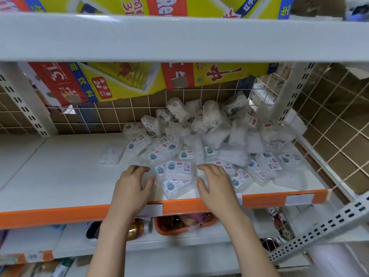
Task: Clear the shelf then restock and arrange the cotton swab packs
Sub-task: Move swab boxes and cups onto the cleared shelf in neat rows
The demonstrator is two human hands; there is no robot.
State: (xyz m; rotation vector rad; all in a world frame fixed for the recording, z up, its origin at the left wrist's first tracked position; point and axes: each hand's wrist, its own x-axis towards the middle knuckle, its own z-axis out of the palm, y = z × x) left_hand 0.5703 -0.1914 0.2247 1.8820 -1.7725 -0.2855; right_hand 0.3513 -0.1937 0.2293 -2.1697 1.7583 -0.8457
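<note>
A loose heap of clear cotton swab packs [211, 134] with small blue, red and white labels covers the right half of the white shelf [65, 176]. A few flat packs [177, 170] lie near the shelf's front edge. My left hand [132, 188] rests just left of them with relaxed, slightly bent fingers. My right hand [216, 186] is just right of them, fingers spread over the packs. Neither hand grips a pack. One stray pack [110, 154] lies apart to the left.
The shelf has an orange front strip [60, 214] with price tags. A white board [179, 37] hangs overhead; a wire grid and tiled wall [111, 114] close the back. A wire divider [263, 92] bounds the right. Below sit a bottle [135, 229] and an orange tray [183, 222].
</note>
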